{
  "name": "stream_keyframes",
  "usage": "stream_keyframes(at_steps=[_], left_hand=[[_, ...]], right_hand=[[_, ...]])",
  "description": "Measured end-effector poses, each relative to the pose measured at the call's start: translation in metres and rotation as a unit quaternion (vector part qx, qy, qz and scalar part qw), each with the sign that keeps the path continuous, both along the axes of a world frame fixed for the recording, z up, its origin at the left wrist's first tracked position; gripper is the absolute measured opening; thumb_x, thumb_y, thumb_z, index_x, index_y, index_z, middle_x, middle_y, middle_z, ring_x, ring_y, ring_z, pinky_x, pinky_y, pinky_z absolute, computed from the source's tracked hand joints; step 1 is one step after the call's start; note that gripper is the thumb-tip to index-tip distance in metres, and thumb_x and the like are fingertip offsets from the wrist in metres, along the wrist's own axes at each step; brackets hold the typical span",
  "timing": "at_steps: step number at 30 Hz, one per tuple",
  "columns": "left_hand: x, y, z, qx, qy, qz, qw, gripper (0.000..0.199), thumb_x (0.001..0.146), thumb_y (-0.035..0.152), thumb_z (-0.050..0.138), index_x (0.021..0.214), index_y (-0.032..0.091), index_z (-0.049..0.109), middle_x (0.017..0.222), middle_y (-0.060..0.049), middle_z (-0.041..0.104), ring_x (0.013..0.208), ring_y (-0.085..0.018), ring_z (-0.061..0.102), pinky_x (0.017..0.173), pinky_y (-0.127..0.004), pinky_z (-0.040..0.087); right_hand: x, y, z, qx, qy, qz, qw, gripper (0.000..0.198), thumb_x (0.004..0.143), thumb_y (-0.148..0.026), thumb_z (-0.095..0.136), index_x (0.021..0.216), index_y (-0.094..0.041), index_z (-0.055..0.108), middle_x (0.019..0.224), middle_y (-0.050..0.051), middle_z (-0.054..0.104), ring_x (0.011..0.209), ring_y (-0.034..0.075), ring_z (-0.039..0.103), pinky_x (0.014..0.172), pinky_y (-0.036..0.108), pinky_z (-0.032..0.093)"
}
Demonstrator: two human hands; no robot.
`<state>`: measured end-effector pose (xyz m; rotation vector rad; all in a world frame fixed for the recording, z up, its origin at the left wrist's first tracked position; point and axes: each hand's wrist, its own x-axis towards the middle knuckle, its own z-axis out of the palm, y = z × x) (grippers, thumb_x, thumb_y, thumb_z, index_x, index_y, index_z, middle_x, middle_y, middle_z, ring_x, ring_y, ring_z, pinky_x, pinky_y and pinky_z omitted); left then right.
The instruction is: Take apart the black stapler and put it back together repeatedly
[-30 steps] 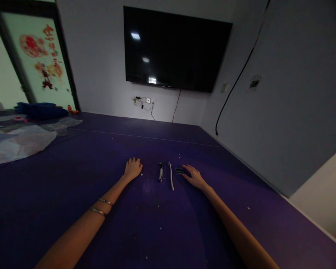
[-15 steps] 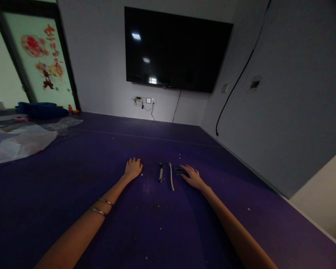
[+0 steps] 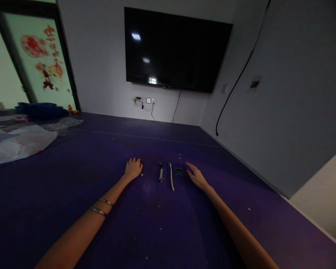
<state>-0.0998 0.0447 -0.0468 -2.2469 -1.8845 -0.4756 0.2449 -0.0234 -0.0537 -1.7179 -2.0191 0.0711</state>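
My left hand (image 3: 133,169) rests palm down on the purple surface (image 3: 156,239), fingers slightly apart and nothing in it. Just right of it lies what looks like a razor (image 3: 161,174), with a grey-and-black handle and its head pointing away from me. Beside that is a thin, slightly curved whitish stick (image 3: 171,178), possibly a toothbrush; its far end is too small to make out. A small clear packet (image 3: 179,171) with dark pieces sits to the right of the stick. My right hand (image 3: 196,176) is open and holds nothing, a little right of the packet and apart from it.
White plastic sheeting (image 3: 25,145) and a dark blue cloth-like bundle (image 3: 40,110) lie at the far left. A wall-mounted television (image 3: 176,50) is ahead, above sockets (image 3: 148,100). A black cable (image 3: 235,84) hangs down the right wall. Small white scraps dot the surface.
My right hand has drawn back to the right, off the small packet, which now shows whole. My left hand, the razor and the whitish stick have stayed where they were.
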Motion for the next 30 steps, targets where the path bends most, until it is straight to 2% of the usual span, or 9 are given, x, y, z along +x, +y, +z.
stream_keyframes(at_steps=[5, 7, 9, 13, 24, 27, 30], left_hand=[[0.002, -0.002, 0.0, 0.02, 0.003, 0.006, 1.0, 0.04, 0.085, 0.026, 0.034, 0.118, 0.009, 0.051, 0.129, -0.02, 0.046, 0.121, -0.033, 0.038, 0.096, -0.046, 0.03], [0.002, -0.003, 0.0, 0.037, 0.007, 0.002, 0.999, 0.042, 0.085, 0.024, 0.035, 0.121, 0.009, 0.048, 0.133, -0.019, 0.041, 0.125, -0.032, 0.033, 0.098, -0.046, 0.028], [0.002, -0.002, 0.0, 0.025, 0.007, -0.011, 1.0, 0.041, 0.085, 0.023, 0.034, 0.121, 0.01, 0.049, 0.132, -0.018, 0.044, 0.124, -0.031, 0.035, 0.098, -0.045, 0.03], [0.001, 0.0, 0.0, -0.008, -0.003, -0.027, 1.0, 0.038, 0.086, 0.022, 0.033, 0.115, 0.011, 0.054, 0.124, -0.017, 0.051, 0.119, -0.029, 0.043, 0.095, -0.043, 0.034], [0.001, -0.001, 0.002, -0.003, -0.019, -0.026, 0.999, 0.038, 0.085, 0.022, 0.035, 0.114, 0.01, 0.056, 0.124, -0.018, 0.052, 0.117, -0.028, 0.045, 0.095, -0.042, 0.034], [-0.001, -0.001, 0.005, -0.004, -0.053, -0.025, 0.998, 0.036, 0.083, 0.021, 0.038, 0.112, 0.012, 0.057, 0.123, -0.016, 0.053, 0.116, -0.027, 0.045, 0.095, -0.04, 0.035], [-0.002, -0.004, 0.013, 0.033, -0.118, 0.001, 0.992, 0.032, 0.079, 0.016, 0.042, 0.105, 0.017, 0.06, 0.119, -0.011, 0.054, 0.11, -0.025, 0.049, 0.09, -0.037, 0.038]], right_hand=[[0.024, -0.006, -0.002, -0.002, -0.086, -0.085, 0.993, 0.047, 0.089, -0.03, 0.028, 0.133, -0.018, 0.038, 0.141, 0.006, 0.035, 0.133, 0.021, 0.023, 0.106, 0.048, 0.016], [0.032, -0.009, -0.004, -0.026, -0.097, -0.102, 0.99, 0.047, 0.09, -0.032, 0.027, 0.132, -0.017, 0.039, 0.142, 0.007, 0.034, 0.132, 0.022, 0.023, 0.105, 0.049, 0.017], [0.037, -0.011, -0.006, -0.049, -0.099, -0.114, 0.987, 0.047, 0.09, -0.033, 0.027, 0.131, -0.016, 0.041, 0.141, 0.008, 0.035, 0.131, 0.022, 0.026, 0.104, 0.05, 0.018], [0.038, -0.012, -0.007, -0.063, -0.097, -0.122, 0.986, 0.047, 0.09, -0.033, 0.026, 0.13, -0.016, 0.043, 0.139, 0.009, 0.037, 0.13, 0.022, 0.03, 0.104, 0.049, 0.019], [0.036, -0.012, -0.006, -0.047, -0.096, -0.125, 0.986, 0.045, 0.089, -0.032, 0.027, 0.127, -0.017, 0.046, 0.138, 0.01, 0.04, 0.128, 0.021, 0.033, 0.103, 0.047, 0.02], [0.035, -0.013, -0.006, -0.049, -0.093, -0.125, 0.987, 0.045, 0.089, -0.033, 0.027, 0.127, -0.016, 0.046, 0.138, 0.01, 0.04, 0.128, 0.022, 0.033, 0.103, 0.048, 0.02], [0.034, -0.014, -0.004, -0.051, -0.094, -0.124, 0.987, 0.045, 0.089, -0.032, 0.027, 0.127, -0.017, 0.046, 0.138, 0.01, 0.04, 0.128, 0.022, 0.033, 0.103, 0.047, 0.02]])
